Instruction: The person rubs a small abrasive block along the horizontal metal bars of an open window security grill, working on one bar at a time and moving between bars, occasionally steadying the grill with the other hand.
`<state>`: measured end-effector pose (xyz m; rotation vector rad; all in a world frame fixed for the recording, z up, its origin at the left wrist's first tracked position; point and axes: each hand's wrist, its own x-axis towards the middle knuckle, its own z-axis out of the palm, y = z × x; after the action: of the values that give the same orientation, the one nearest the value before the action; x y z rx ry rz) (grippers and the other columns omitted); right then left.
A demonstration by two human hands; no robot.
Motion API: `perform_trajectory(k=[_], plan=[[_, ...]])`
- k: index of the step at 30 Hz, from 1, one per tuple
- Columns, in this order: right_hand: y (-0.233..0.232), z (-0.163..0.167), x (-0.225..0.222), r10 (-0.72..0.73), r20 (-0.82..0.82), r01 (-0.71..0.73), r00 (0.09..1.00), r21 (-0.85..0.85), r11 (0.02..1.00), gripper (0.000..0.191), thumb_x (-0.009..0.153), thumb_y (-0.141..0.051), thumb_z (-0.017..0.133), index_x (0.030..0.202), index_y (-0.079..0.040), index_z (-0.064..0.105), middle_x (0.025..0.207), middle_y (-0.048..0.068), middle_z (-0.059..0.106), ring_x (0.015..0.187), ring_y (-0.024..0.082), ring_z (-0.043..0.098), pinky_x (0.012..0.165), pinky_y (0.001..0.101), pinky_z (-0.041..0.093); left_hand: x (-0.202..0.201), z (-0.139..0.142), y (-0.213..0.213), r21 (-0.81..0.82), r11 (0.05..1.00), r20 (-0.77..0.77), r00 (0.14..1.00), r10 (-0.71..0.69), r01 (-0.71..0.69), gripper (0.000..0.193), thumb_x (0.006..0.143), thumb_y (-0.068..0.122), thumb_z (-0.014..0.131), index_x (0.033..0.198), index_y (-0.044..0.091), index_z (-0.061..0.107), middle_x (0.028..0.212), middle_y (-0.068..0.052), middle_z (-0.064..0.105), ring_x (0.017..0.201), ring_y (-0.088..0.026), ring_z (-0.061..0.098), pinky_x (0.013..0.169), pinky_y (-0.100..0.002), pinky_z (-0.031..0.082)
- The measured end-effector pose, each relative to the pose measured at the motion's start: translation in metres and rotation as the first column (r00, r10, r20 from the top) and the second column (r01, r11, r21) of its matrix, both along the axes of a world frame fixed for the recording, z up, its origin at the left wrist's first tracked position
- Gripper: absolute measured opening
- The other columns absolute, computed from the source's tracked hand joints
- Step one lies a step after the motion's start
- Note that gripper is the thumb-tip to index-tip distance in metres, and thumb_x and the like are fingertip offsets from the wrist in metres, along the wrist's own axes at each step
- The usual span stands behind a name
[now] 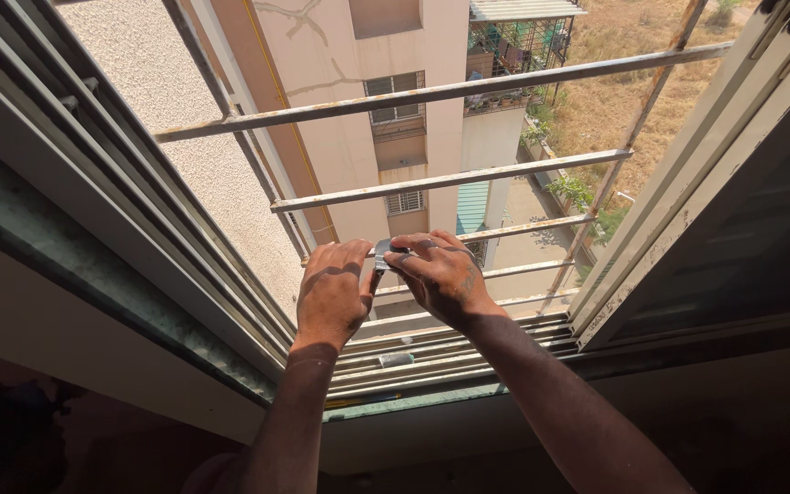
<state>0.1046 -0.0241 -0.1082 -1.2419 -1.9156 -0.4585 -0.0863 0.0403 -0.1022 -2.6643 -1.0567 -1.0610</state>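
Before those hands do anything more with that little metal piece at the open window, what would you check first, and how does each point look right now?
1. Both hands on the small metal piece: ok; the left hand and right hand meet around it.
2. Grip secure above the open drop: cannot tell; the fingers hide most of it.
3. Window grille bars in place beyond the hands: ok, though rusty.
4. Sliding track free of loose bits: not ok; a small grey item lies in it.
5. Sliding window panel pushed aside, away from the hands: ok.
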Motion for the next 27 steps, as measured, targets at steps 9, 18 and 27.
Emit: perform_trajectory(k=[9, 18, 27], plan=[[0.000, 0.005, -0.008, -0.052, 0.088, 0.040, 0.995, 0.134, 0.990, 0.012, 0.092, -0.014, 0.075, 0.100, -0.010, 0.068, 0.126, 0.009, 0.073, 0.125, 0.029, 0.069, 0.115, 0.0495, 0.045, 0.001, -0.009, 0.001, -0.009, 1.000, 0.062, 0.998, -0.006, 0.006, 0.033, 0.099, 0.022, 0.059, 0.128, 0.009, 0.068, 0.125, -0.011, 0.070, 0.119, -0.035, 0.060, 0.112, -0.047, 0.040], [0.009, 0.010, -0.004, -0.114, 0.188, 0.105, 0.976, 0.057, 0.993, 0.017, 0.091, -0.018, 0.078, 0.105, -0.011, 0.072, 0.105, 0.005, 0.076, 0.101, 0.021, 0.073, 0.095, 0.0388, 0.055, 0.000, -0.009, 0.004, -0.014, 0.999, 0.105, 0.994, -0.038, 0.040, 0.035, 0.096, 0.029, 0.064, 0.122, 0.007, 0.072, 0.118, -0.012, 0.072, 0.112, -0.035, 0.063, 0.108, -0.048, 0.042], [0.013, 0.001, 0.006, -0.073, 0.208, 0.055, 0.975, 0.090, 0.994, 0.023, 0.093, -0.022, 0.075, 0.115, -0.018, 0.074, 0.109, 0.000, 0.074, 0.105, 0.020, 0.071, 0.092, 0.0385, 0.053, 0.001, -0.011, 0.010, -0.002, 0.998, 0.146, 0.988, -0.055, 0.056, 0.043, 0.104, 0.041, 0.057, 0.115, 0.004, 0.075, 0.114, -0.013, 0.075, 0.107, -0.034, 0.066, 0.104, -0.049, 0.045]])
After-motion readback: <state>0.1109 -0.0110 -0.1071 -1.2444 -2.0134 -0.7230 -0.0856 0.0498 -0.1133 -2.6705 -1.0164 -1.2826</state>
